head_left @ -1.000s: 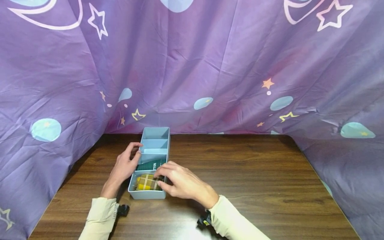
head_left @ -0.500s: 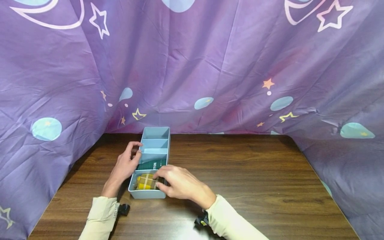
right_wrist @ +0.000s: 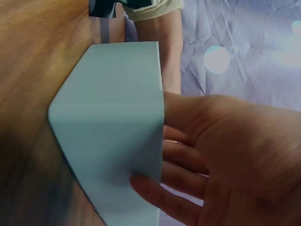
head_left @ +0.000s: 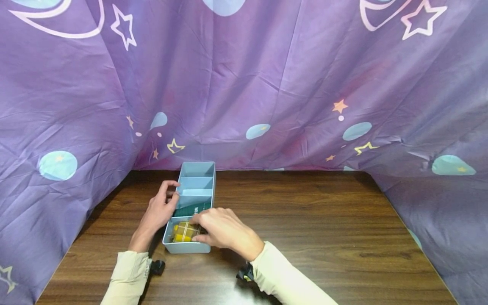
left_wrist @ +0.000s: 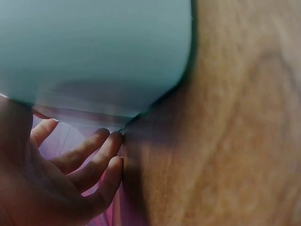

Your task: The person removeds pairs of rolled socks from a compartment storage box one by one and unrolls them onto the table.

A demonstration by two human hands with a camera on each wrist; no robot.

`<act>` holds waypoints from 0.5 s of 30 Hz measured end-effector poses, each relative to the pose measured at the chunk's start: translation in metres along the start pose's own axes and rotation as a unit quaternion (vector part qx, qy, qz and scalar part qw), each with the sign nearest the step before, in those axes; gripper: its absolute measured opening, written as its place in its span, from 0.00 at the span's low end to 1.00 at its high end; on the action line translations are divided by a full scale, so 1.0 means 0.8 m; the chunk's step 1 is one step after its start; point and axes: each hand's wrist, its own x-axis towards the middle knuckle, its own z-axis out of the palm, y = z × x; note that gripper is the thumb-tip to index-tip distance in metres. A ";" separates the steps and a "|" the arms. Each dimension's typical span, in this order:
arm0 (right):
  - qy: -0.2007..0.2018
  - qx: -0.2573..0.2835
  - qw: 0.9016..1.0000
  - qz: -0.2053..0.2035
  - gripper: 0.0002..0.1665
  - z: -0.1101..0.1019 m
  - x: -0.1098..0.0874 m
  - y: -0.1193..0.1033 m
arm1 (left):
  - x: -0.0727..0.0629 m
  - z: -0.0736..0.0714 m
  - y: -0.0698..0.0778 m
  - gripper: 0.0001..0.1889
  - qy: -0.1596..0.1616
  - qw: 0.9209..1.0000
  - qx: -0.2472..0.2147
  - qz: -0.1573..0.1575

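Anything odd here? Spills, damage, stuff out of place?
Nothing stands out. The blue organizer sits upright on the table with no visible cracks or spills. The plaid item lies in the near compartment, the green item in the next one. The right hand covers part of the plaid item, so that part can't be checked.
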 end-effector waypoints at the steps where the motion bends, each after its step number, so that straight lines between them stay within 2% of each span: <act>1: -0.006 -0.002 1.000 0.005 0.21 -0.001 0.002 -0.001 | 0.000 0.000 0.000 0.17 0.000 1.000 0.000 0.000; 7: -0.017 -0.029 0.999 0.016 0.16 -0.005 0.012 -0.004 | -0.001 0.000 0.003 0.18 -0.002 1.000 -0.002 -0.002; 15: -0.023 -0.040 0.999 0.008 0.18 -0.003 0.021 -0.001 | -0.002 0.001 0.002 0.17 -0.002 1.000 -0.001 -0.003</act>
